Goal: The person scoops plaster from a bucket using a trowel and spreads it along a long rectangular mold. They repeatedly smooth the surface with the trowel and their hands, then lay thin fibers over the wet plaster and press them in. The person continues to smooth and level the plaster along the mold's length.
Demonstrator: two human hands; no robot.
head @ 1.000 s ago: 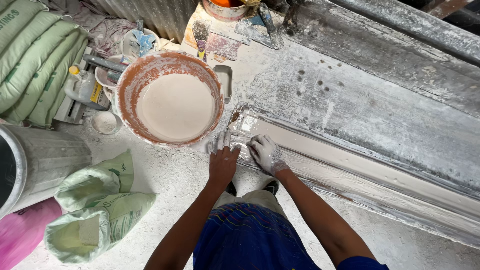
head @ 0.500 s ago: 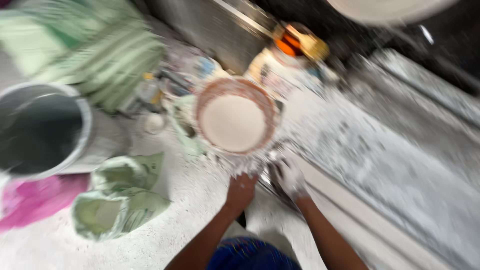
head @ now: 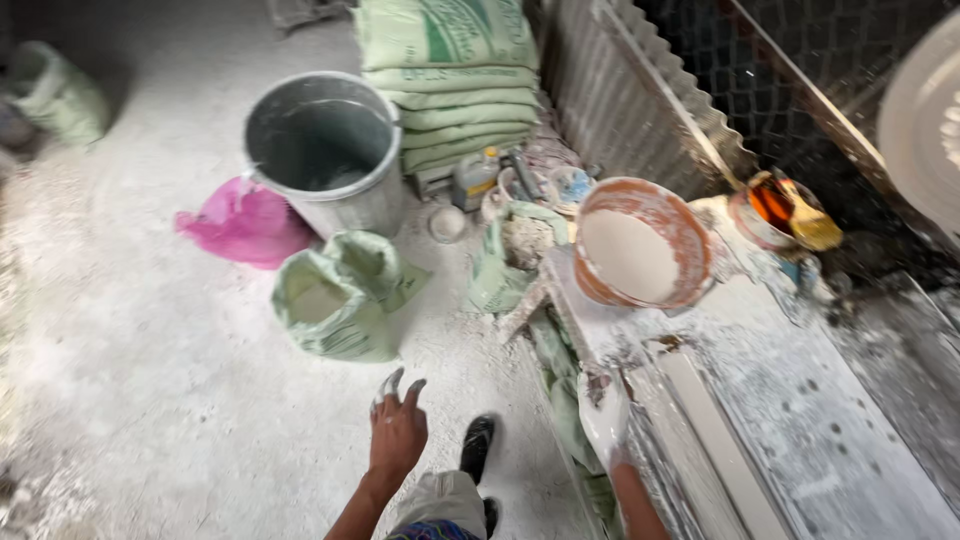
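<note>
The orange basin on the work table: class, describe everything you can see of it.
The orange basin is round and shallow, looks like plastic, and its rim is smeared with dried white. It holds a smooth, pale, wet-looking white mix that nearly fills it. It sits slightly tilted at the far end of the dusty work table, beside an open green sack. Neither hand touches it: the right hand, coated white, rests on the table edge nearer the person, and the left hand hangs over the floor.

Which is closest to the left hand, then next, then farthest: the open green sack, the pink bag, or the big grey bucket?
From the left hand, seen by the head camera:
1. Open green sack, on the floor just ahead of it.
2. Pink bag, farther ahead and to the left.
3. Grey bucket, behind the sack, by the stacked sacks.
</note>
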